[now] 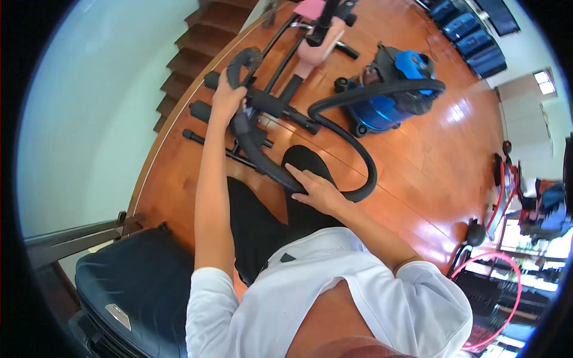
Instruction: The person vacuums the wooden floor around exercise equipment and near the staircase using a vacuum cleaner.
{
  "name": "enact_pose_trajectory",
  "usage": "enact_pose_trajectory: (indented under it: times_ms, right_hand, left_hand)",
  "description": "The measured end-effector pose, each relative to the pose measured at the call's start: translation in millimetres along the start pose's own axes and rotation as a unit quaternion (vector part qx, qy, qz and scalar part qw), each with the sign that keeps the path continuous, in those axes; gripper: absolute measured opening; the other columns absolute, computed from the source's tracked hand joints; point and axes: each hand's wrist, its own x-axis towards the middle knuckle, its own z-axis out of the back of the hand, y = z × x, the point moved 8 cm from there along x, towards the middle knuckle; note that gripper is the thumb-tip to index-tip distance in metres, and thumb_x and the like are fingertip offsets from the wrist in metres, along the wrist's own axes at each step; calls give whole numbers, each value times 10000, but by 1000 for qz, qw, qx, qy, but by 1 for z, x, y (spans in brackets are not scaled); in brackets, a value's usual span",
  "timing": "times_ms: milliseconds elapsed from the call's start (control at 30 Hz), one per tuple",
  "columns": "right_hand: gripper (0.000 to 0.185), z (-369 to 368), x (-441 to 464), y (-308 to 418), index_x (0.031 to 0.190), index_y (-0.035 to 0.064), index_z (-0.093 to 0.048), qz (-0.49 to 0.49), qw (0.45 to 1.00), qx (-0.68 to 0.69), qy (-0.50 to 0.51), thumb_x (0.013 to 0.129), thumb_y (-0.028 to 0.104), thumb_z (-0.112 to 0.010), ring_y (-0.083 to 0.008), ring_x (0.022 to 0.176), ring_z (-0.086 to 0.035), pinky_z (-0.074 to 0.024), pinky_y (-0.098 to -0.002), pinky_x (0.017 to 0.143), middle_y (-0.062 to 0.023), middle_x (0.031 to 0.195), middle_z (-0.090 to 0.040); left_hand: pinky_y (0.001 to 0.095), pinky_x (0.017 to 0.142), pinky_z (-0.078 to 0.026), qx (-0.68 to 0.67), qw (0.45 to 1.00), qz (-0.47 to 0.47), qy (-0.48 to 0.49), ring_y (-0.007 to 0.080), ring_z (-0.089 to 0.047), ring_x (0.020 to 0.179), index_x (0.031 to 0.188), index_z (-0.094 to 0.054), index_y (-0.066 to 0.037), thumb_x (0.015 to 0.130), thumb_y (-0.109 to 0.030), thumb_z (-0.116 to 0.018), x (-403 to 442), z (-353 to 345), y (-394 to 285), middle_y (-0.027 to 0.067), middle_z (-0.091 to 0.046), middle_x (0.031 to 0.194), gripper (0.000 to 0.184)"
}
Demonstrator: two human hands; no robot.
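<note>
My left hand (228, 98) is wrapped round the black vacuum wand (240, 124) near its curved brush end (246, 58), over the padded bars of a pink and black exercise machine (319, 52). My right hand (318, 190) lies on the ribbed hose (361, 149) by my knee, fingers stretched and slightly apart, the palm side hidden. From there the hose loops round to a blue and black vacuum cleaner (382, 113), upright on its wheels on the wooden floor.
A staircase (206, 39) descends beyond the floor edge at upper left. A black suitcase (140, 280) stands at lower left beside a railing (77, 235). Dark blue cases (465, 36) line the upper right wall. A pink hoop (517, 280) is at lower right.
</note>
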Motion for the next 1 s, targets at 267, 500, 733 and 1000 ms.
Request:
enact_pose_trajectory:
  times_ms: [267, 500, 733, 1000]
  right_hand:
    - [530, 83, -93, -56, 1140, 76, -607, -38, 980, -149, -122, 622, 33, -710, -349, 941, -590, -463, -430, 851, -156, 960, -638]
    - [489, 156, -143, -41, 1059, 110, -611, -34, 969, -174, -170, 589, 58, -736, -312, 969, -555, -401, -453, 892, -87, 977, -593]
    - [546, 158, -190, -74, 1062, 120, -602, -16, 894, -258, -366, 531, 99, -733, -250, 939, -550, -380, -443, 882, -41, 1003, -561]
    - [419, 214, -148, -142, 1090, 142, -597, -34, 943, -183, -274, 681, 113, -685, -215, 961, -549, -374, -413, 882, -22, 1028, -570]
  left_hand:
    - [283, 561, -489, -376, 927, -7, 1, 142, -529, 644, 1262, -403, -30, 828, 9, -582, -145, -47, -50, 70, -498, 852, 471]
    - [286, 579, -478, -488, 870, 54, 39, 134, -509, 668, 1246, -420, -62, 857, 24, -574, -151, -100, -42, 55, -474, 847, 427]
    - [227, 554, -404, -484, 870, 93, 10, 85, -451, 651, 1106, -466, -3, 854, 4, -592, -140, -174, -31, 45, -500, 836, 283]
    - [246, 574, -476, -346, 920, 153, -97, 107, -488, 669, 1337, -367, -3, 878, -6, -554, -109, -195, -74, 58, -500, 888, 496]
